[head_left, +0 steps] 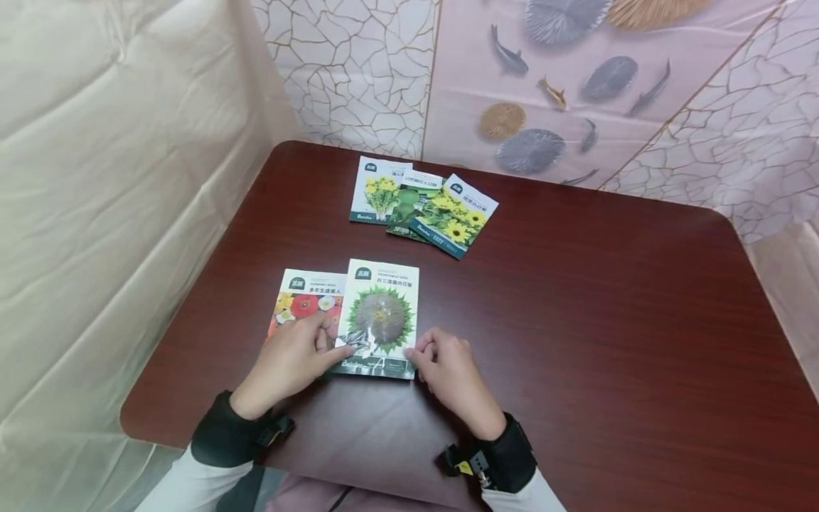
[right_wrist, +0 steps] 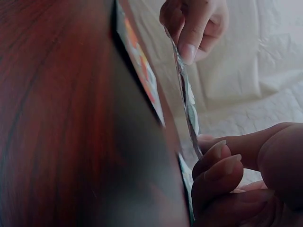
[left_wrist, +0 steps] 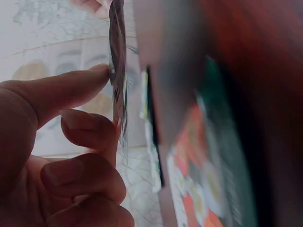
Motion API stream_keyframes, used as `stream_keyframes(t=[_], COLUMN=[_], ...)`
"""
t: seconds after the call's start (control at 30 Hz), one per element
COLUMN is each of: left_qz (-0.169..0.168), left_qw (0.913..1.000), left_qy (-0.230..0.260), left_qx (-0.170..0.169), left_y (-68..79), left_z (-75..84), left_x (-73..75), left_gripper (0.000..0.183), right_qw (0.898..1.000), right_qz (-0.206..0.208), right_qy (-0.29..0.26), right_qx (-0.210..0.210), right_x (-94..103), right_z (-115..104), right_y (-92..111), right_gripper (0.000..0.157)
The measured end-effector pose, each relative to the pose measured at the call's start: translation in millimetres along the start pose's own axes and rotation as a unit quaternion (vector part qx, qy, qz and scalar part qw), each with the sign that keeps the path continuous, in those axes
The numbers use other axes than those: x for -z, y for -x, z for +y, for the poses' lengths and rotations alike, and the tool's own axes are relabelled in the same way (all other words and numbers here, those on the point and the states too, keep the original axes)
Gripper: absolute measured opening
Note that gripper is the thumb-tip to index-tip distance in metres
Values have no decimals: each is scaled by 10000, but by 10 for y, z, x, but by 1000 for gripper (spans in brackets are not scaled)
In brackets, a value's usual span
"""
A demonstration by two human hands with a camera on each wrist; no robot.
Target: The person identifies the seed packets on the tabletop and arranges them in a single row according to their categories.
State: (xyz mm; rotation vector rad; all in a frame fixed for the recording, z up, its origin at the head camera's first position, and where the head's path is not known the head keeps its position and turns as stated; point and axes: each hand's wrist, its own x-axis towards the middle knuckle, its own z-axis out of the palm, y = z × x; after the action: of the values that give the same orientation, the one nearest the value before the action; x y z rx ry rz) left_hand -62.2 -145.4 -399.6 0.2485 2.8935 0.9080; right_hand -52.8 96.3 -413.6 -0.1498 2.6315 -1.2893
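Note:
Between both hands is a white and green seed packet (head_left: 384, 313) with a round green-fringed flower head on its front. My left hand (head_left: 291, 363) pinches its lower left edge, and the thumb lies on the printed face. On the opposite edge, my right hand (head_left: 451, 370) pinches it between thumb and curled fingers. Both wrist views show the packet edge-on, raised off the table, as a thin strip (left_wrist: 118, 90) in the left wrist view. A flower seed packet (head_left: 303, 304) with red, yellow and white blooms lies on the table, partly hidden by the left hand and the held packet.
Farther back on the dark red-brown table (head_left: 576, 320), three more packets overlap: one with a yellow-flowered bunch (head_left: 379, 195), a green one (head_left: 409, 206) and one with yellow daisy-like flowers (head_left: 457, 217). Pale cloth (head_left: 128, 178) hangs along the left side, and a patterned backdrop (head_left: 544, 92) stands behind.

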Motion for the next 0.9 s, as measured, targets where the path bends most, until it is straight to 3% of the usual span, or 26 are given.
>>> stream_keyframes(t=[0.2,0.4,0.7,0.9], left_qz=[-182,-311,-309,-158], left_qw=[9998,9992,9986,9986], left_qy=[-109,-263,-421,-498], left_qx=[-31,44,70,75], left_y=[-10,-28,-33,-24], left_z=[-157,-234,-248,-198], left_x=[-42,-89,-116,-34], left_gripper=[32,33,35,33], right_qw=[9994,9986,9971,9986], right_qz=[-231,-160,-151,-14], right_qy=[247,494,744,524], right_qx=[-21,81,26,-116], right_x=[-120,-201,-207,-114], right_z=[16,57,52,71], right_y=[-43,-74,-90,-76], right_gripper=[17,18,20,18])
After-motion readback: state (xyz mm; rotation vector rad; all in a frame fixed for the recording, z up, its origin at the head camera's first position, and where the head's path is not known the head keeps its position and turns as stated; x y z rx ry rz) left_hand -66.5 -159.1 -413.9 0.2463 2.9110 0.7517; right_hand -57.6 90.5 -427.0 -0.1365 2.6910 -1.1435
